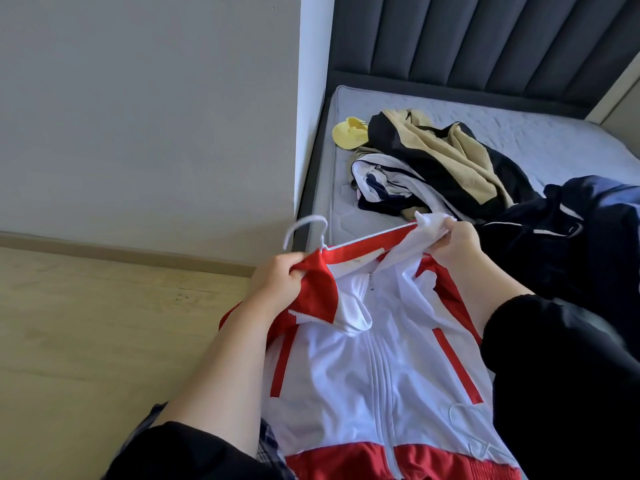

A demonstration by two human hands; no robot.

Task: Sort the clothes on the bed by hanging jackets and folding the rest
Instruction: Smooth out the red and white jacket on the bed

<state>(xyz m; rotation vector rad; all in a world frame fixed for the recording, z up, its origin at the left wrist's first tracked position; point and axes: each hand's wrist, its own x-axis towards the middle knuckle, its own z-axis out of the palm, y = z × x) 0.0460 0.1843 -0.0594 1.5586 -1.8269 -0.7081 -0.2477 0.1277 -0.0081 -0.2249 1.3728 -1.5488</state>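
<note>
A white and red zip jacket (381,358) hangs in front of me at the bed's near edge, its collar partly over a white hanger (308,225). My left hand (277,282) grips the red left shoulder. At the hanger's right end, my right hand (453,242) pinches the white shoulder cloth. On the bed (554,143) lie a tan and black jacket (446,157), a white and navy garment (384,181), a yellow piece (349,131) and a dark navy garment (568,230).
A padded dark headboard (485,39) stands behind the mattress. A grey wall (149,109) rises at left above a light wooden floor (104,327). A wall corner (313,98) meets the bed's left side.
</note>
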